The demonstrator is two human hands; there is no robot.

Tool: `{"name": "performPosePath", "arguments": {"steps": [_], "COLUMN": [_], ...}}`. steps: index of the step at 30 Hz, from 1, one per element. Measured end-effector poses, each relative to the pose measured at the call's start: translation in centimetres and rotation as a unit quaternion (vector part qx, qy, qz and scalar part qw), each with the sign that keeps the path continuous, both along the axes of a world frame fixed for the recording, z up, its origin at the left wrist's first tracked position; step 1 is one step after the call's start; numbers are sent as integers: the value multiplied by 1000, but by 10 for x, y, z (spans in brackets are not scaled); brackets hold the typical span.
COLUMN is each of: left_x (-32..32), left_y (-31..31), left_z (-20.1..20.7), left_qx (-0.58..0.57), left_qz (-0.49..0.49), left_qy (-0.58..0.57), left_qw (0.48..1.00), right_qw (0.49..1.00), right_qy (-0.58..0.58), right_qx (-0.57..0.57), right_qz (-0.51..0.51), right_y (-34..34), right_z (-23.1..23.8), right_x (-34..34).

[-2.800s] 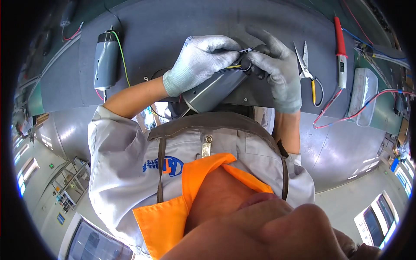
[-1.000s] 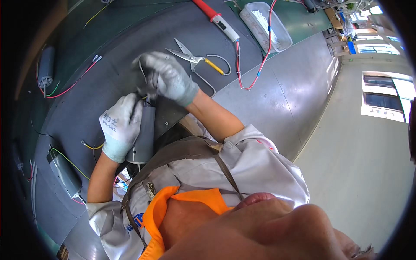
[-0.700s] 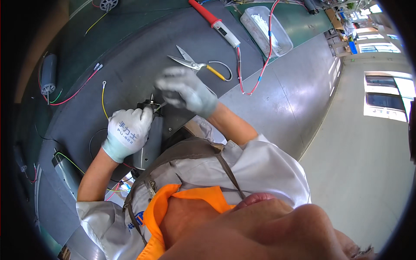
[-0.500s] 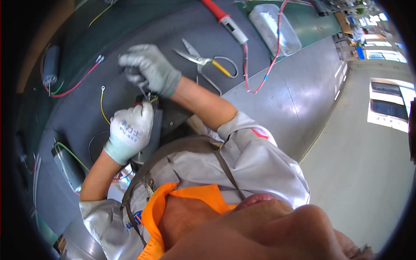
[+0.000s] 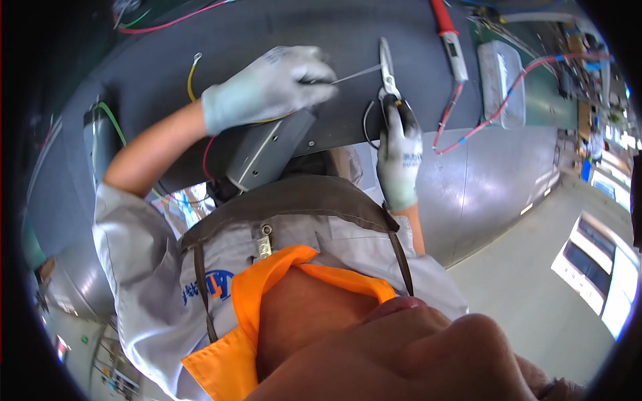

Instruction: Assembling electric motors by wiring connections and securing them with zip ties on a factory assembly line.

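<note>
Dark grey bench mat point(image 5: 221, 40) fills the top of the head view, with pale floor and bright windows at the right rim. Only this one view is given.

Landmark: a grey metal box point(image 5: 267, 150) lies at the bench's near edge, tilted, its screw-holed side toward the camera. Just above the box, the left hand point(image 5: 271, 87), in a grey glove, is closed with fingers pressed together, and a thin pale wire point(image 5: 358, 72) is pinched at the fingertips; the wire sticks out to the right of the hand. A yellow wire point(image 5: 191, 73) curls up-left of the box, partly hidden under the same hand. Right of the box, the right hand point(image 5: 399, 150), also gloved, is stretched toward scissors point(image 5: 386, 67); the fingertips touch the scissors' dark handle end, but whether the handles are gripped cannot be told. A thin black loop point(image 5: 367, 123) lies between box and right hand. Farther right of the box, a red-handled tool point(image 5: 449, 37), a clear plastic tray point(image 5: 501, 80) and a red-and-blue cable point(image 5: 468, 127) are seen. Left of the box, a green wire point(image 5: 110, 117) runs over a second grey part.

Step judged: the wire end is held out while the scissors are being reached for. The next move would call for a firm grip on the scissor handles and blades brought to the pinched wire without the wire being let slip.
</note>
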State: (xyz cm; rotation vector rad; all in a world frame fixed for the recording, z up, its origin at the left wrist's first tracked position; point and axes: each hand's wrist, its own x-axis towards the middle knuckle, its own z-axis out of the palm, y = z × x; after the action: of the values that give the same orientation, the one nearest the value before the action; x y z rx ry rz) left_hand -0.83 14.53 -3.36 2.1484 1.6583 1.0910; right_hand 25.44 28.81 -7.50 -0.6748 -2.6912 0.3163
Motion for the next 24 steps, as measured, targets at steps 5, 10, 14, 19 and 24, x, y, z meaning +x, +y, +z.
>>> {"name": "performPosePath", "arguments": {"steps": [5,10,14,19,24], "left_x": [-15,-26,-27,-38,-29], "left_y": [-1,-15,-11,-12,-14], "left_z": [18,-8,-7,-3,-11], "left_qx": [-243,-154,-52,-95,-127], "left_qz": [112,54,-23,21,10], "left_qy": [-437,-648,-601,-479,-691], "left_qw": [859,744,797,873,712], "right_qw": [989,808,846,905,938], "right_qy": [-123,76,-71,-138,-201], "right_qx": [-69,-581,-511,-329,-170], "right_qz": [-42,-61,134,231,226], "right_y": [1,34,41,17,4], "right_z": [16,46,52,76,96], "right_x": [32,20,-4,-42,-49]}}
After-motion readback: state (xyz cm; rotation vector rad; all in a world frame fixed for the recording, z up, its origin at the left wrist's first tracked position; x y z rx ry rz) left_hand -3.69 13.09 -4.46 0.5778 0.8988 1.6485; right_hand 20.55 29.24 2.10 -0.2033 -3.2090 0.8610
